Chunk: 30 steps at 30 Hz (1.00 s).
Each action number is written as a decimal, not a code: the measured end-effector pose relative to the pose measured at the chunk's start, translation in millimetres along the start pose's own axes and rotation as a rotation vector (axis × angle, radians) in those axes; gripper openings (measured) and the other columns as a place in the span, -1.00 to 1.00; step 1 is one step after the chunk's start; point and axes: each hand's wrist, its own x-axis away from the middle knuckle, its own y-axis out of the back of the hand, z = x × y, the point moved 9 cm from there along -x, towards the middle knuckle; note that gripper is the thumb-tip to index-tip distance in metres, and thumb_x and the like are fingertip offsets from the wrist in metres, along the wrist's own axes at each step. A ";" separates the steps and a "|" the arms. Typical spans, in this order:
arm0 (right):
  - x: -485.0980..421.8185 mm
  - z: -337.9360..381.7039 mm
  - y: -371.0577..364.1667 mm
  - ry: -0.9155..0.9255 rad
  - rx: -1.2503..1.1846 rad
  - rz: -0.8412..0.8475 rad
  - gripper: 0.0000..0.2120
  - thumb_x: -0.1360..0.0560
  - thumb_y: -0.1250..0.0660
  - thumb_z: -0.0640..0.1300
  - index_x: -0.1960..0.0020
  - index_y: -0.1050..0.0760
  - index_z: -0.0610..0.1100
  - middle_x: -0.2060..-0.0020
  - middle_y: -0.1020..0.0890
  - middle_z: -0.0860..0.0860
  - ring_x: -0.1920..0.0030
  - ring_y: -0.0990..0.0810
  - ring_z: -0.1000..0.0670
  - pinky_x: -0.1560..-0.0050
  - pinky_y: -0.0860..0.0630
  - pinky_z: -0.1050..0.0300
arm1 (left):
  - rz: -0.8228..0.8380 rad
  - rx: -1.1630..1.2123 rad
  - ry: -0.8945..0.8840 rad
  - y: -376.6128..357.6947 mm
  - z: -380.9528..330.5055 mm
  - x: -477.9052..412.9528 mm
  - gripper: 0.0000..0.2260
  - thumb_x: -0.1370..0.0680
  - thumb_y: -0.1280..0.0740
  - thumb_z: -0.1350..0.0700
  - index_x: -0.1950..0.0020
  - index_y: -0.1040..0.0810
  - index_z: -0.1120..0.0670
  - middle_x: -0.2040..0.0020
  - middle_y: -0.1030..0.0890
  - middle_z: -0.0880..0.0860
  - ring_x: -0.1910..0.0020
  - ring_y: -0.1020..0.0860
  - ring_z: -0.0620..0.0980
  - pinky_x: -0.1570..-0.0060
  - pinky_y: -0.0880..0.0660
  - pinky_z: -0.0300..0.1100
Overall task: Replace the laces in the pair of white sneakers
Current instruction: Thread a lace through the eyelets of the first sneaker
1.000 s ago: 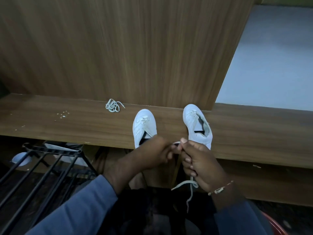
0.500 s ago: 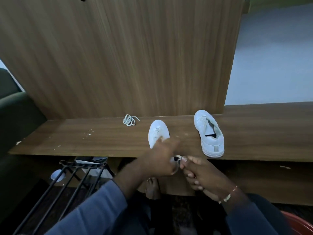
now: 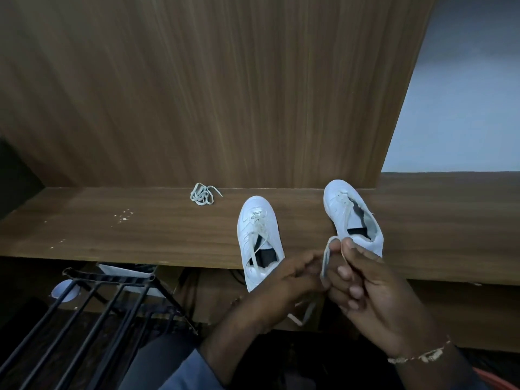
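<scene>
Since the left hand (image 3: 284,280) and right hand (image 3: 365,288) both pinch one lace (image 3: 325,260) between them, I'd guess they're readying it for threading. One sneaker (image 3: 259,229) sits at 11 o'clock, the other sneaker (image 3: 351,218) at 1, heels facing in for easy reach; bundled lace (image 3: 202,194) parked out at 10.

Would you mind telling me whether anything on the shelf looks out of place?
The left sneaker overhangs the front edge of the shelf at its heel, and pale crumbs lie scattered further left.
</scene>
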 end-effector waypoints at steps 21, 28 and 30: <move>-82.9 -24.2 23.4 -0.081 1.075 -0.120 -0.64 -0.67 -0.09 -0.04 0.20 -0.51 -0.12 0.52 -0.43 0.06 0.52 -0.36 0.12 0.45 -0.31 0.23 | -0.225 -0.935 -0.213 99.7 2.2 -52.5 -0.81 -0.54 -0.20 0.03 0.20 -0.55 -0.18 0.21 -0.64 -0.22 0.15 -0.58 -0.25 0.06 -0.49 -0.28; -86.6 -28.5 -60.7 -0.099 -0.208 0.328 -0.70 -0.63 -0.20 -0.03 0.18 -0.54 -0.15 0.46 -0.47 -0.04 0.52 -0.46 0.05 0.42 -0.50 0.15 | -0.300 -0.751 -0.201 108.7 12.0 -60.0 -0.87 -0.48 -0.18 -0.08 0.18 -0.51 -0.16 0.25 -0.60 0.00 0.22 -0.56 0.05 0.13 -0.52 -0.10; -102.4 0.5 -53.1 0.266 0.042 0.109 -0.68 -0.63 -0.17 0.01 0.21 -0.55 -0.07 0.32 -0.60 -0.08 0.30 -0.63 -0.01 0.21 -0.60 0.04 | -0.292 -0.906 -0.285 98.2 12.6 -62.5 -0.80 -0.47 -0.15 -0.01 0.12 -0.52 0.05 0.25 -0.60 0.10 0.26 -0.56 0.11 0.22 -0.50 -0.04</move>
